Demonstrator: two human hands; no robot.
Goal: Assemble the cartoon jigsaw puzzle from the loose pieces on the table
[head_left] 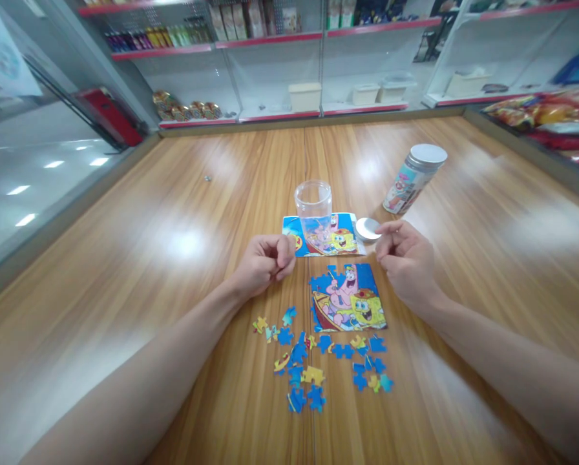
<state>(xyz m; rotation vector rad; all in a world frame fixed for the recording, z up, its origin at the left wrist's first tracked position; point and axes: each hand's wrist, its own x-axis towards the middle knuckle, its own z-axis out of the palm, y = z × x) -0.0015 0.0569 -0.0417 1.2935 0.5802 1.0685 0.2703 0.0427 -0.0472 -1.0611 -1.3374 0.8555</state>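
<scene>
- The left hand (264,261) is curled into a loose fist with thumb against fingertips. I cannot tell whether it pinches a piece.
- The right hand (406,259) is also curled, its fingertips drawn together, with nothing visible in them. Its thumb tip sits just beside the lid (368,228), and contact is unclear.
- The puzzle (347,307), partly assembled, lies between the two hands and slightly nearer the body, closer to the right wrist.
- Loose pieces (313,361) are scattered nearer the body than the puzzle, between the forearms and somewhat more to the left arm's side.
- Beyond the hands, a clear jar (313,210) stands upright and open on the picture card (345,240).
- A second, capped jar (413,177) stands beyond the right hand, leaning in this view.
</scene>
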